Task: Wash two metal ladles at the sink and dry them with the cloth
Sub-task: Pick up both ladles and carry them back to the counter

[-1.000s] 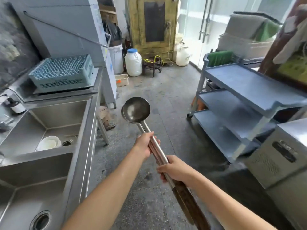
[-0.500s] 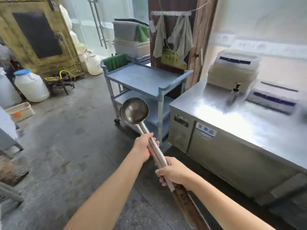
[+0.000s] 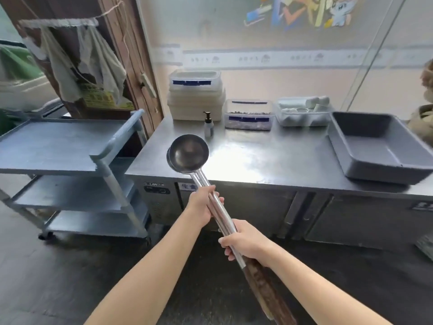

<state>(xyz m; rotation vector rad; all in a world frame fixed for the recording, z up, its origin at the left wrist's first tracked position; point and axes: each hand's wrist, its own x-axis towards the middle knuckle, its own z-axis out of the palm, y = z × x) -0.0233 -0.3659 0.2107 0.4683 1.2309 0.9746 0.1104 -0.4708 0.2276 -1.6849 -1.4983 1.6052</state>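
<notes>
Two metal ladles (image 3: 188, 153) are stacked one inside the other, bowls up and forward, with long steel shafts and dark wooden handle ends. My left hand (image 3: 202, 205) grips both shafts high up. My right hand (image 3: 246, 241) grips them lower, just above the wood. The bowls hover over the front left corner of a steel counter (image 3: 269, 158). Pale cloths (image 3: 82, 59) hang from a string on a wooden post at the upper left. No sink is in view.
A grey three-shelf cart (image 3: 61, 146) stands left of the counter. On the counter sit stacked white lidded boxes (image 3: 195, 95), a pump bottle (image 3: 208, 125), two clear tubs (image 3: 248, 114), and a grey bin (image 3: 375, 146) at the right. Dark floor lies below.
My view has swung right, from the sinks past the cart to the steel counter. Both hands keep the same hold on the stacked ladles.
</notes>
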